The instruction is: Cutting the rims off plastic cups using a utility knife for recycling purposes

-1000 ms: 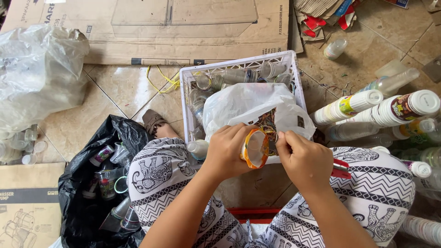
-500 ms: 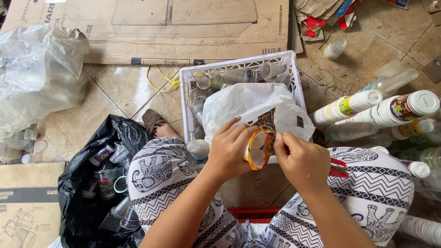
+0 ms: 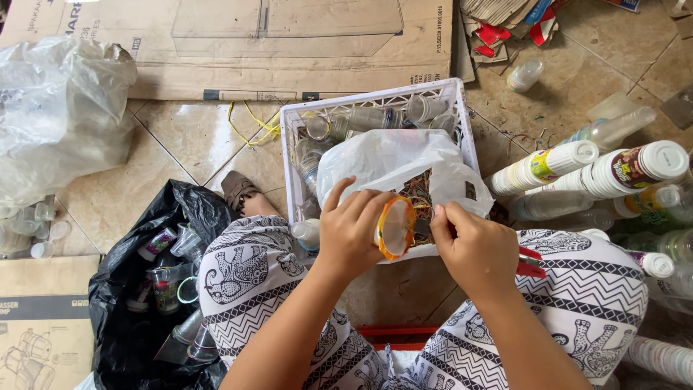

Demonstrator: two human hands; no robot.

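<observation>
Two hands, left hand and right hand, closed grip on orange-rimmed cup, cup body hidden

Orange-rimmed clear plastic cup tilted sideways, above white bag.

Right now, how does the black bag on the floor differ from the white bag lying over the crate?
The black bag is opaque and lies open on the floor, holding clear cups; the white bag is thin and translucent, draped over the white crate. The black bag lies beside the left knee, untouched; the white bag lies just behind both hands. Both are crumpled plastic.
</observation>
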